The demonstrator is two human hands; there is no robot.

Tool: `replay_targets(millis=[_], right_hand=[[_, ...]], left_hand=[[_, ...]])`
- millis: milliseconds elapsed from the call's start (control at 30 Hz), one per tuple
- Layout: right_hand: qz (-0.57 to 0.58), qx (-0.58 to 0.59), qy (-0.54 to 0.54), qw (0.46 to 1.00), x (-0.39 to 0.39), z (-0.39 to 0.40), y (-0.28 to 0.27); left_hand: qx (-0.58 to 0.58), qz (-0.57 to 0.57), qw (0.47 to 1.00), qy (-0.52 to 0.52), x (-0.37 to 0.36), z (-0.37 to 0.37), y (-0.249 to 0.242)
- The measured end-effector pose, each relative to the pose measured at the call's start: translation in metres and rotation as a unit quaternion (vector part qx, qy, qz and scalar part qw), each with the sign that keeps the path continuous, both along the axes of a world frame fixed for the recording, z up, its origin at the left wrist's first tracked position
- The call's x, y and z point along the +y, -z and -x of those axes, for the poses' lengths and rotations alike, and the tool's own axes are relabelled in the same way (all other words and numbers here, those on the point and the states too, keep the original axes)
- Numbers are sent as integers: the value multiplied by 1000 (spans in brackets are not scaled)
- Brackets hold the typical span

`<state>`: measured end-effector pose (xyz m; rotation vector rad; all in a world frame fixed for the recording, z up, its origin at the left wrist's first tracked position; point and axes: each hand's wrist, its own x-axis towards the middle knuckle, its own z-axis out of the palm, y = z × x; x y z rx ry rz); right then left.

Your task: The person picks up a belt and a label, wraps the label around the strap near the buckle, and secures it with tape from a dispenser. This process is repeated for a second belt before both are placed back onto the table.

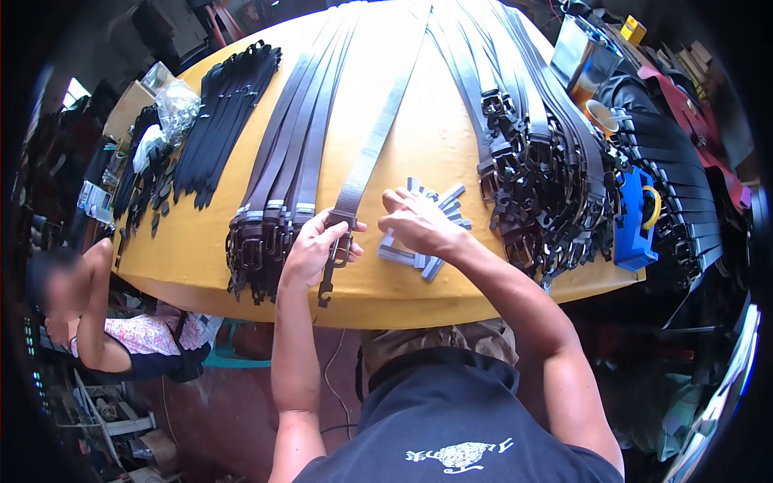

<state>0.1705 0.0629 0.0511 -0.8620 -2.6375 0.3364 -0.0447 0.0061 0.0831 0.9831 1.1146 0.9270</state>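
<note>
My left hand grips a dark belt close to its buckle end, thumb on top. The metal buckle hangs below the fingers with a small dark hook piece under it. From there the strap runs away across the table toward the far edge. Over a loose pile of grey and silver strips, my right hand is closed with its fingers curled together. Whatever those fingers pinch, if anything, is hidden.
A bundle of banded belts lies left of my left hand. Many buckled belts are heaped to the right, beside a blue tape dispenser. Black straps lie on the yellow table. A person sits at the lower left.
</note>
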Motion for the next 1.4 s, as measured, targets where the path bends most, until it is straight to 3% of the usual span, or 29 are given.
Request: replay_targets(millis=[200,333,500,567,700,733,833,1133,1400], right_hand=[[-14,106,9,994,-4,-14,-12],[-62,268,41,960,-24,-32,10],[76,438,122,887,-57,-37,15],[154,484,149,848,-70,-38,10],[389,631,179,647,-86,-35,14],[376,618,183,666,-85,-37,18],[399,651,190,617,-95,-34,-3],[468,595,223,614,-124,-43,10],[501,563,262,602,-137,-34,15]], left_hand=[[-15,-12,999,-36,0,3,3],[-9,-8,999,-38,-2,-2,5],[-79,28,996,-4,-10,-16,9],[-90,30,995,17,-17,-25,7],[-117,17,992,-45,-33,-41,17],[-124,7,990,-64,-37,-45,19],[-136,-1,986,-94,-51,-57,23],[-187,26,971,-149,-88,-94,38],[-245,40,962,-112,-103,-106,49]])
